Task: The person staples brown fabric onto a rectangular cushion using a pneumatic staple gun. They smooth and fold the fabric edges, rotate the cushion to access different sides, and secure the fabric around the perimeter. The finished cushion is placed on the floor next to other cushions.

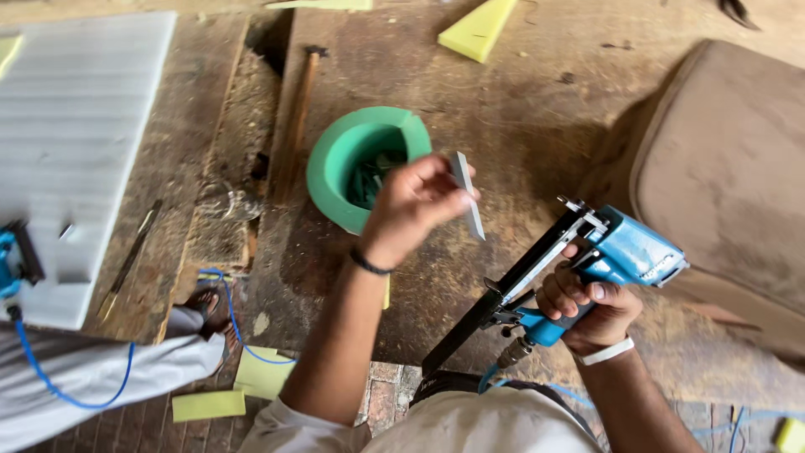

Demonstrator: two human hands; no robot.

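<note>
My left hand (412, 205) holds a thin grey strip of staples (466, 191) pinched between the fingertips, raised above a green bowl (335, 159) that has dark small parts inside. My right hand (585, 309) grips the handle of a blue pneumatic staple gun (625, 252), tilted with its long black magazine (495, 304) open and pointing down-left. The staple strip is a short way up-left of the magazine's top end, not touching it. A blue air hose (503, 382) leaves the gun's base.
A hammer (295, 126) lies left of the bowl on the worn wooden bench (503, 109). A brown cushion (729, 176) sits at right. White foam sheet (75, 126), another blue tool (10, 260), yellow foam scraps (478, 29) and another person's sandalled foot (210, 306) are at left.
</note>
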